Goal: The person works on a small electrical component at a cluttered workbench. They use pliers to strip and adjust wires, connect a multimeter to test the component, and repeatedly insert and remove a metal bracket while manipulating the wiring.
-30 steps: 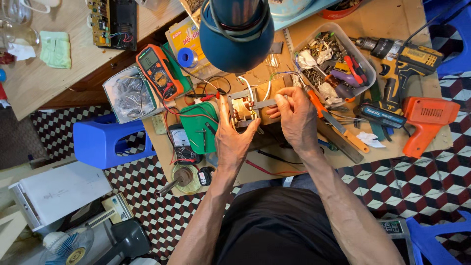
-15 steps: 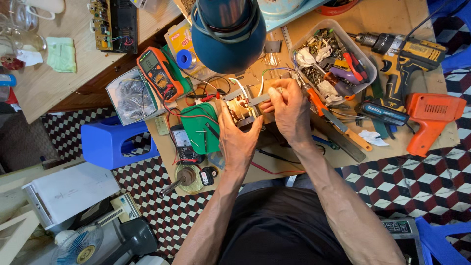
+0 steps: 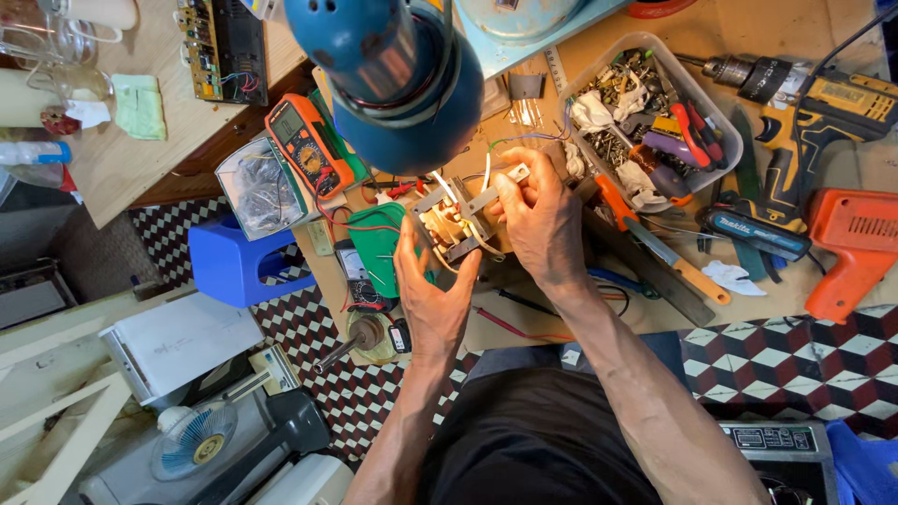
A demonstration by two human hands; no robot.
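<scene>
Cluttered across the wooden workbench (image 3: 645, 323) are an orange multimeter (image 3: 301, 140), a yellow cordless drill (image 3: 804, 93) and an orange power drill (image 3: 847, 245), while a blue lamp shade (image 3: 393, 79) blocks part of the view. Screws, rags and red-handled pliers are held in a clear plastic tray (image 3: 650, 117). A small metal-framed transformer (image 3: 458, 223) with wires is held above the bench middle, cradled by the left hand (image 3: 432, 299) and pinched at its top bracket by the right hand (image 3: 543, 220).

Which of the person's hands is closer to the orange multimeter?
Left. The left hand lies just down and right of the orange multimeter; the right hand is farther right, past the metal part both hold.
</scene>
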